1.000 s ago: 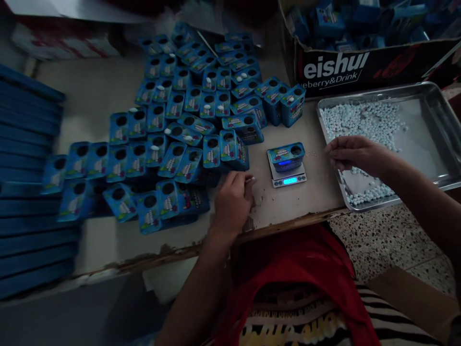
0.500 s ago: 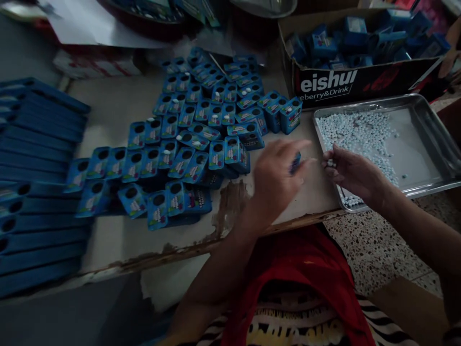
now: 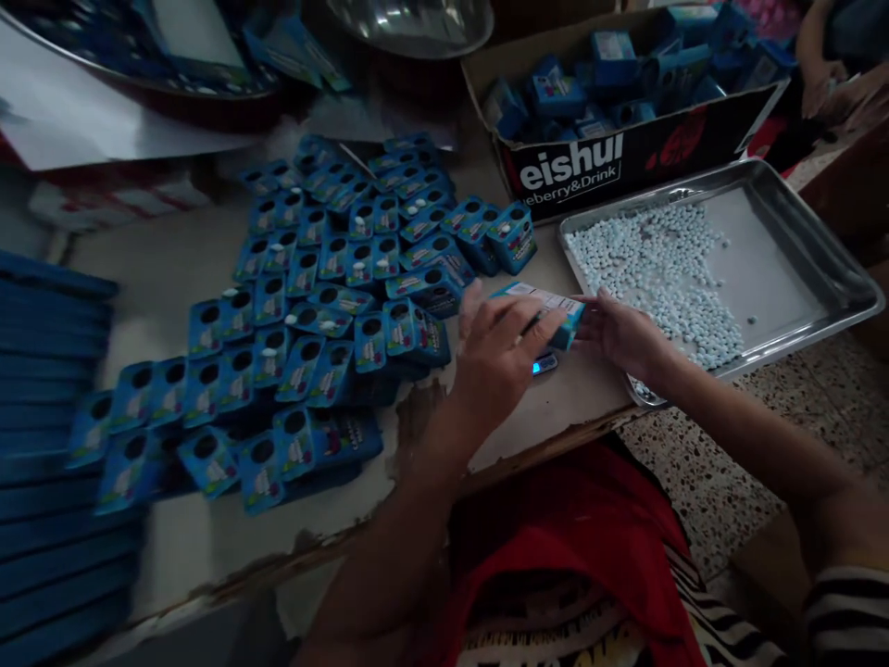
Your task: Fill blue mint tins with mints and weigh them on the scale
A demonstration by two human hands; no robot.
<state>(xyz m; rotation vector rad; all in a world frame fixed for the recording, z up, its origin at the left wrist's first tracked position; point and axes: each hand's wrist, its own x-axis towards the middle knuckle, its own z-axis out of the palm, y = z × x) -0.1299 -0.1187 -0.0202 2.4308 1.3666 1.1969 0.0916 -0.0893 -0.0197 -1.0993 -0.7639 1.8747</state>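
Observation:
Tilted over the table, a small blue candy box (image 3: 556, 310) is gripped by my left hand (image 3: 496, 347), its fingers curled over the near side. My right hand (image 3: 629, 338) is at the box's right end, fingers bent against it. Whatever lies inside those right fingers is hidden. Below the box, a small scale (image 3: 544, 365) with a lit display shows partly. Right of my right hand, a metal tray (image 3: 798, 241) holds many small white candies (image 3: 645, 259). Rows of blue candy boxes (image 3: 333, 320) with round holes on top stand to the left, white pieces on some.
A black carton (image 3: 576, 171) full of blue boxes stands behind the tray. Stacked blue boxes (image 3: 56, 445) fill the left side. Metal bowls (image 3: 417, 23) sit at the back. Another person's hands (image 3: 833, 88) are at the upper right. The table's worn edge (image 3: 333, 537) runs in front.
The left hand now holds a blue box up, where before it was blurred over the table. The right hand, which held white candies, has moved left to the box. The view has shifted.

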